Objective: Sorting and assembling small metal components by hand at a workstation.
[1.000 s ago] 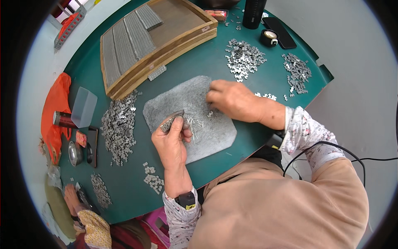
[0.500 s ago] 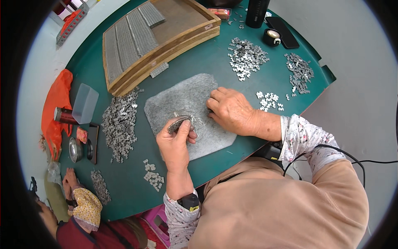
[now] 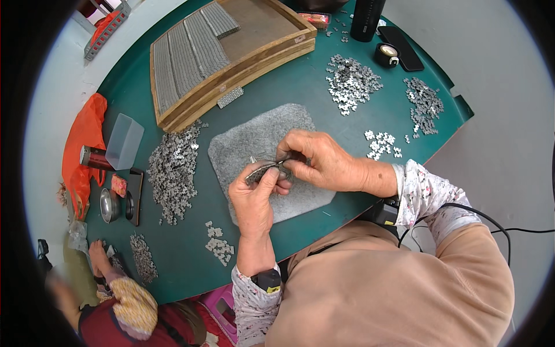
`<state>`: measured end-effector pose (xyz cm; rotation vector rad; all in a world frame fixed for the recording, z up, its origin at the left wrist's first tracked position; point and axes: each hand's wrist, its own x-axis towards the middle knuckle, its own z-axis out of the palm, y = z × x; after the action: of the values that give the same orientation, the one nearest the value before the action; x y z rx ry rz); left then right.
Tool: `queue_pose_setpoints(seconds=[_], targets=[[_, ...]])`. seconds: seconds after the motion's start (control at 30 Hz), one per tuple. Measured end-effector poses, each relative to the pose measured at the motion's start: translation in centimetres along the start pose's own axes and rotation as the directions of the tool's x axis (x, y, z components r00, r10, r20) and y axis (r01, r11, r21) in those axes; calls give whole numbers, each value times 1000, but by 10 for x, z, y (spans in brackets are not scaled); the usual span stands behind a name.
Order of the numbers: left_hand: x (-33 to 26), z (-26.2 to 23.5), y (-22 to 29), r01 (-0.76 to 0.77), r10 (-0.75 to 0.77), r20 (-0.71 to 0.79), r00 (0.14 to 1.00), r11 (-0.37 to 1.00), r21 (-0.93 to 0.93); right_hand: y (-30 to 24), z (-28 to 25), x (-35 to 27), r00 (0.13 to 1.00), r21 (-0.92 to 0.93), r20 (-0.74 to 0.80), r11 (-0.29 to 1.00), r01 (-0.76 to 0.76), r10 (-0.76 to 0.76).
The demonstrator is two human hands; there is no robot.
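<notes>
Over a grey felt mat [image 3: 240, 136], my left hand [image 3: 253, 199] is closed around a small curved stack of thin metal plates [image 3: 260, 172]. Fine wire-like strands stick out near it. My right hand [image 3: 324, 162] pinches at the stack's right end, its fingertips meeting those of my left. What exactly the right fingertips grip is hidden. Left of the mat lies a large pile of grey metal pieces [image 3: 175, 170], with a few flat pieces [image 3: 219, 248] nearer me. Right of my right hand lie shiny loose pieces [image 3: 381, 144].
A wooden tray [image 3: 266, 61] holding rows of stacked plates stands at the far left. More metal pieces [image 3: 350, 84] lie far right, near a black bottle [image 3: 366, 20] and a phone [image 3: 402, 49]. A clear plastic box [image 3: 124, 141] stands left; a co-worker's hand [image 3: 99, 257] rests lower left.
My right hand has moved left from the mat's right side to the stack in my left hand. The co-worker's arm has shifted, and the whole view has drifted slightly.
</notes>
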<state>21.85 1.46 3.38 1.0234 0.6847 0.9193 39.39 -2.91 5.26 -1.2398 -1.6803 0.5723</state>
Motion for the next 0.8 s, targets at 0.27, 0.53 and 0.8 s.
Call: queue_pose_setpoints(seconds=[0.27, 0.53, 0.8], targets=[[-3, 4, 1, -82, 86, -21, 996, 989, 126, -2, 9, -5, 994, -4, -109, 1000, 11, -12], [-1, -5, 11, -96, 97, -119, 988, 995, 7, 17, -17, 11, 999, -382, 22, 923, 50, -45], [3, -7, 11, -13, 17, -143, 990, 999, 30, 28, 6, 23, 955, -504, 259, 823, 261, -145]])
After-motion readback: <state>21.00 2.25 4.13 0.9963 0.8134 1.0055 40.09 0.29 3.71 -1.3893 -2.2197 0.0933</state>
